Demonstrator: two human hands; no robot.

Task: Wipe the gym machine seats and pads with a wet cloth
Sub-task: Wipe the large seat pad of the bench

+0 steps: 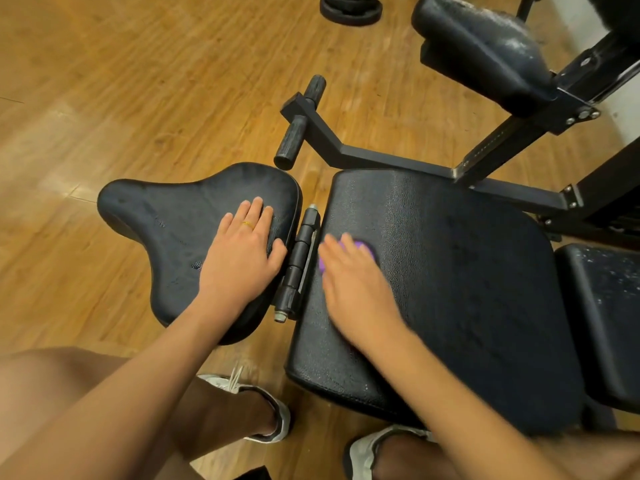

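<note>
A black saddle-shaped seat pad (166,230) lies at the left, joined by a hinge (300,261) to a large black rectangular pad (460,271). My left hand (242,251) rests flat on the saddle pad's right part, fingers spread, a ring on one finger. My right hand (356,282), blurred, presses a purple cloth (360,245) onto the large pad's near-left area. Only a small part of the cloth shows under the fingers.
A further black pad (606,306) continues to the right, and a worn upper pad (485,50) sits on the machine frame (502,147). Black handle bars (304,119) jut out over the wood floor. A weight plate (349,8) lies far back. My shoes (263,407) stand below the pads.
</note>
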